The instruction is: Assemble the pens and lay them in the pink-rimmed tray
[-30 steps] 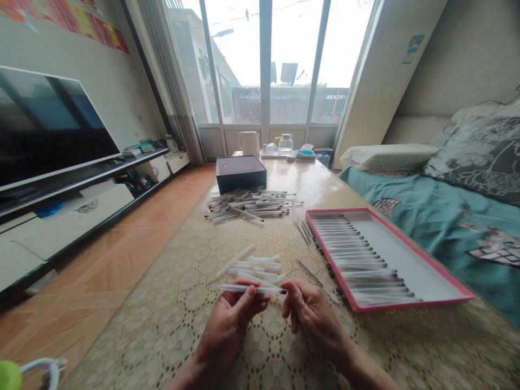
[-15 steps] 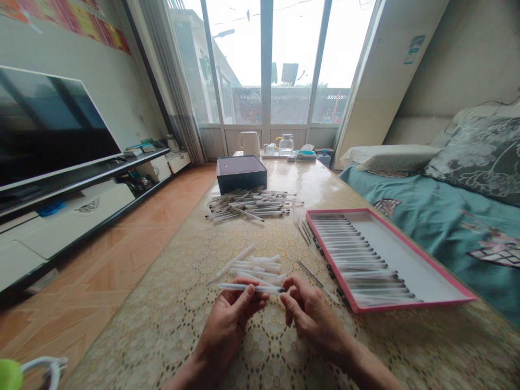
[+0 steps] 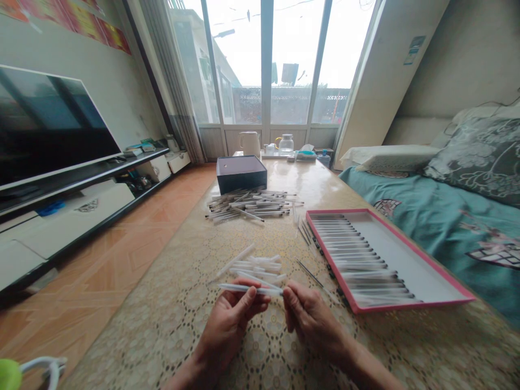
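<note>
A white, translucent pen (image 3: 266, 291) lies level across both hands. My left hand (image 3: 225, 322) is closed round its middle, thumb on top. At the pen's right end my right hand (image 3: 312, 314) pinches with thumb and forefinger, hiding most of the dark tip there. Just beyond my fingers, several clear white tubes (image 3: 255, 264) lie in a loose heap. To the right are thin dark refills (image 3: 309, 272) and small black pieces (image 3: 331, 271) beside a pink-rimmed tray (image 3: 422, 253), which holds a row of pens (image 3: 357, 249) with dark ends.
Farther up the patterned table (image 3: 170, 325) is a big pile of pens (image 3: 252, 207) against a dark box (image 3: 242, 176). A jug (image 3: 249, 143), a glass pot (image 3: 286, 144) and a tissue pack (image 3: 306, 154) stand at the far end. The sofa (image 3: 406, 206) borders the right side.
My right fingers have closed onto the pen's dark right end, which showed more clearly before. My left hand and the pen have barely moved.
</note>
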Demonstrator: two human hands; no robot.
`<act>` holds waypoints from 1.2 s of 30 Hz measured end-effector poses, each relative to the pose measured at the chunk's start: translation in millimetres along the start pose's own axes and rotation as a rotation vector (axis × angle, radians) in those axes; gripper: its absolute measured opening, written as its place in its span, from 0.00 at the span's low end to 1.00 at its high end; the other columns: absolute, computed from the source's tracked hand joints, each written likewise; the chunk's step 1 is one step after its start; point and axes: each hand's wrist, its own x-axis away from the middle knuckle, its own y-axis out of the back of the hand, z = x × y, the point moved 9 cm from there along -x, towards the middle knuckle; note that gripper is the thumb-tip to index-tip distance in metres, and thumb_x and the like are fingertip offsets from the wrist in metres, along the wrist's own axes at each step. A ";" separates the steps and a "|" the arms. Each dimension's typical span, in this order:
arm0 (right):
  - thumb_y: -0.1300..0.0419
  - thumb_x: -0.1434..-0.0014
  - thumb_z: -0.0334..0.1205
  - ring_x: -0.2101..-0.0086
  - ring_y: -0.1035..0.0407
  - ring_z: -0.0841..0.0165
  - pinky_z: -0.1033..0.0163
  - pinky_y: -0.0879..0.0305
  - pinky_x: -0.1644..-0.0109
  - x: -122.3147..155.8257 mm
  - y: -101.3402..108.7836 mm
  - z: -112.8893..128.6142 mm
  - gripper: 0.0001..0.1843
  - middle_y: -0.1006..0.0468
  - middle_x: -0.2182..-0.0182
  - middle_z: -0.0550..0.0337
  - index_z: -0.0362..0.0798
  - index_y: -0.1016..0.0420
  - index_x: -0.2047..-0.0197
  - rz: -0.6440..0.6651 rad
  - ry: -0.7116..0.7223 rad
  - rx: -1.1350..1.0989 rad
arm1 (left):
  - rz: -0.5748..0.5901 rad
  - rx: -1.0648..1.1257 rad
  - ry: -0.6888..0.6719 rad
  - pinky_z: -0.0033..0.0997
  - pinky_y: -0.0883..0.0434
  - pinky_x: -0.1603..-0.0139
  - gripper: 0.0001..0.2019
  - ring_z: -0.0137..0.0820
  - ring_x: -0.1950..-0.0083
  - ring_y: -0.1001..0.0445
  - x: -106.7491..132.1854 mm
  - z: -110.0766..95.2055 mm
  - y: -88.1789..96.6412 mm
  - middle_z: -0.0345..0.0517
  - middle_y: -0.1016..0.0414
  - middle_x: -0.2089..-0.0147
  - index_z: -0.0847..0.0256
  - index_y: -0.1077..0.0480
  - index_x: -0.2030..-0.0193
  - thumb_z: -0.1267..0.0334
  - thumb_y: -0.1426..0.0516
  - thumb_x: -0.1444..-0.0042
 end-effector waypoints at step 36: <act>0.50 0.39 0.49 0.80 0.37 0.74 0.71 0.44 0.76 2.3 3.0 4.1 0.16 0.28 0.79 0.63 0.46 0.32 0.68 -0.021 0.020 0.037 | 0.135 -0.274 -0.127 0.27 0.32 0.66 0.05 0.28 0.71 0.28 1.9 -7.2 -10.5 0.43 0.25 0.74 0.62 0.27 0.67 0.64 0.40 0.50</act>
